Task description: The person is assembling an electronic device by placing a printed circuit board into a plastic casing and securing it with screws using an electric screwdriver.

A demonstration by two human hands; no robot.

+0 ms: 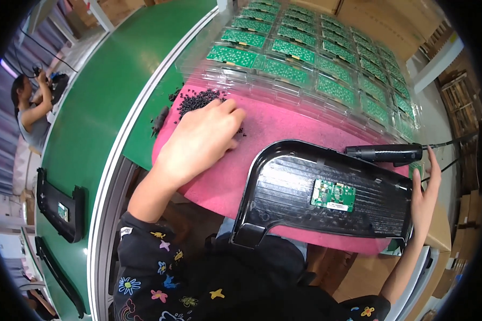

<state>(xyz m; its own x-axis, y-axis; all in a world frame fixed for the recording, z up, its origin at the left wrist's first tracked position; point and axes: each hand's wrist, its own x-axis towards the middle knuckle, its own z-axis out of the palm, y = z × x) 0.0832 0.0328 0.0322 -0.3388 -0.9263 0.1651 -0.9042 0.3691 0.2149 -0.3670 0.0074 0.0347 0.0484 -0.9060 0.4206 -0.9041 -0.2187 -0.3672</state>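
Pink mat (284, 134) carries a black plastic housing (284, 187). Left hand (201, 140), fingers curled narrow, picks at small black screws (198, 100) near the mat's far-left edge; right hand (426, 195), fingers spread, steadies the housing's right end. Screws might scatter onto the green belt (102, 107).

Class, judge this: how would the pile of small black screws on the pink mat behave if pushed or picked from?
The screws are tiny and loose, so they would probably scatter. Some already lie apart near the left hand. The pink mat looks soft, likely slowing any rolling.
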